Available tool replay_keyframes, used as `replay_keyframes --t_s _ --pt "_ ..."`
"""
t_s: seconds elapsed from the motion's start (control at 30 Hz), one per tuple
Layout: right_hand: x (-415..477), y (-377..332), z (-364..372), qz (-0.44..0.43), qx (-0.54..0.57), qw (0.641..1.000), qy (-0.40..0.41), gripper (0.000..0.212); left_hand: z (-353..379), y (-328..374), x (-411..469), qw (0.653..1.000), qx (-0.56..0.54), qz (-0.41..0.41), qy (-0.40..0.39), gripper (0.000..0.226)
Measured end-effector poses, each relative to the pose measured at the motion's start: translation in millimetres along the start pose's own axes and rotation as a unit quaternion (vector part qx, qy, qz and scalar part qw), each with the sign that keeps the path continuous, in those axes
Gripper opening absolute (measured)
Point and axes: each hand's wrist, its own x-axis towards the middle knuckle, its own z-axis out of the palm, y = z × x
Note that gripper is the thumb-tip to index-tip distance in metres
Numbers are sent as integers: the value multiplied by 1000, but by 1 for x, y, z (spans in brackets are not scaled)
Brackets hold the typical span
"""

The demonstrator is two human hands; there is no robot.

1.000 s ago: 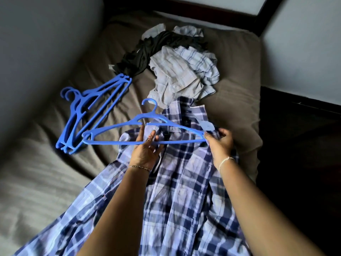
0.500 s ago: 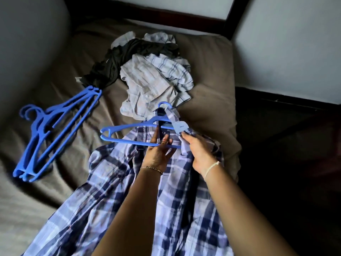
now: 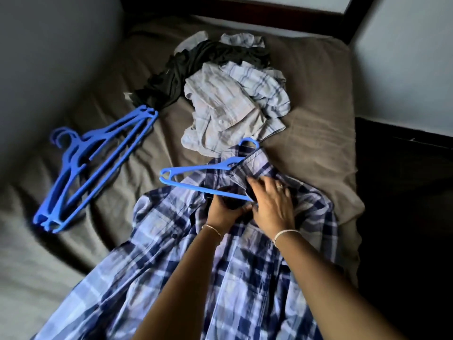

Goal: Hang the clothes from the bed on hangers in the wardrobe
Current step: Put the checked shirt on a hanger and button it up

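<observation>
Spare hangers lie stacked at the left on the bed, well apart from the work; the bare sheet between leaves room to swing. The blue hanger has its left arm exposed above the plaid shirt and its right arm under the cloth by the collar. The left hand curls round the lower bar. The right hand, fingers nearly straight, rests on the shirt's right shoulder. Likely faults: the exposed arm may catch the placket, or a lift now may let the one seated shoulder slide off. The pile of clothes, just beyond the hook, could snag it. At right, the shirt lies near the bed's edge.
</observation>
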Motion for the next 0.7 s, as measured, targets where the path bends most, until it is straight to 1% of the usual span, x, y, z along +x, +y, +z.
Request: replay_keyframes --t_s 0.03,0.07,0.1,0.13,0.2,0.27,0.37,0.43,0.5,0.6,0.63,0.67,0.7 --pt "3 -4 0 -26 -18 999 3 69 -6 -1 0 995 97 7 16 50" --pt "6 -9 -1 -52 -26 998 1 69 -14 0 -1 977 207 13 56 54" --pt "9 -14 2 -79 -30 996 4 68 -21 -1 -1 944 311 31 111 51" --pt "13 -19 3 -98 -29 995 3 65 -29 -1 -2 907 385 55 160 48" --pt "20 -25 5 -117 -11 993 11 48 -40 0 -3 848 475 95 214 44" --pt "25 -29 4 -125 -4 992 32 31 -50 -4 1 818 512 92 244 46" --pt "24 -26 0 -116 -9 992 47 13 -64 -2 7 826 494 70 261 48" --pt "20 -19 -2 -120 3 992 46 3 -73 5 11 834 477 74 267 42" --pt "14 -12 -3 -142 8 989 47 5 -82 11 19 843 451 72 284 32" --pt "6 -1 -6 -181 -7 981 64 10 -98 25 34 844 433 34 315 34" --pt "4 1 -7 -191 -10 979 74 12 -105 32 35 854 408 34 320 33" --pt "3 3 -8 -199 -17 977 80 14 -111 39 36 874 373 52 306 30" --pt "2 4 -9 -206 -26 974 84 19 -118 47 37 897 333 89 278 25"
